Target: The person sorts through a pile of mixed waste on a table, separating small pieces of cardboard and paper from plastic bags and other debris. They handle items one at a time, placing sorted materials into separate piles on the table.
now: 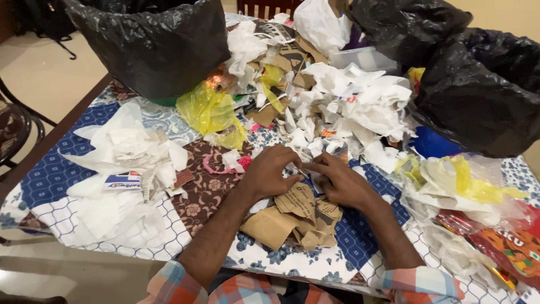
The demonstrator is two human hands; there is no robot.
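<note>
From the head camera, the left hand and right hand meet fingertip to fingertip, both pinching a small, crumpled scrap of paper just above a heap of torn brown cardboard pieces on the blue-and-brown patchwork tablecloth, near a pile of crumpled white paper.

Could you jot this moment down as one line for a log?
left hand: pinching small scrap | right hand: pinching same scrap | below: crumpled brown paper | around: white paper heap, black bags
</note>
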